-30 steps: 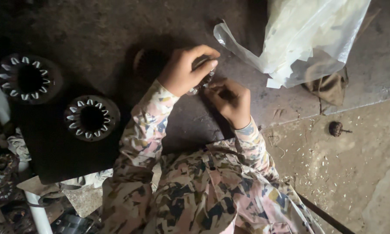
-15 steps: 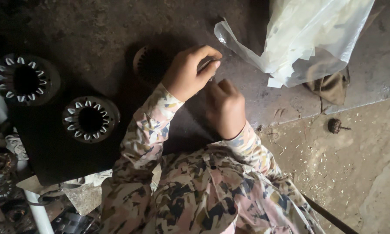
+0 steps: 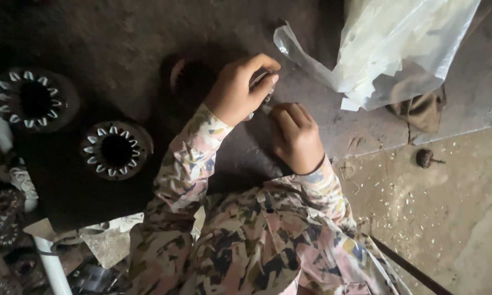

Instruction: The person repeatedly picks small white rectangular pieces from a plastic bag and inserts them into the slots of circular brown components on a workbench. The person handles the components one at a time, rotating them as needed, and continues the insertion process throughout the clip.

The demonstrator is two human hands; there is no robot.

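Note:
My left hand point(image 3: 239, 92) is closed around a small round metal part point(image 3: 261, 87), held above the dark work surface point(image 3: 120, 33). Just below it, my right hand point(image 3: 296, 137) is curled into a fist, its thumb and forefinger pinching a small pale strip point(image 3: 263, 108) against the underside of the part. Most of the part is hidden by my fingers. Both arms wear patterned sleeves.
Two dark ring-shaped cores with white slot liners lie at left, one point(image 3: 35, 100) farther and one point(image 3: 116, 151) nearer. A third dark ring point(image 3: 188, 76) sits behind my left hand. A clear plastic bag of white strips point(image 3: 388, 49) lies upper right. A small dark knob point(image 3: 424, 158) rests on the dusty floor.
My right hand has drawn its fingers in from a reach into a fist under the left hand. The left hand has barely moved.

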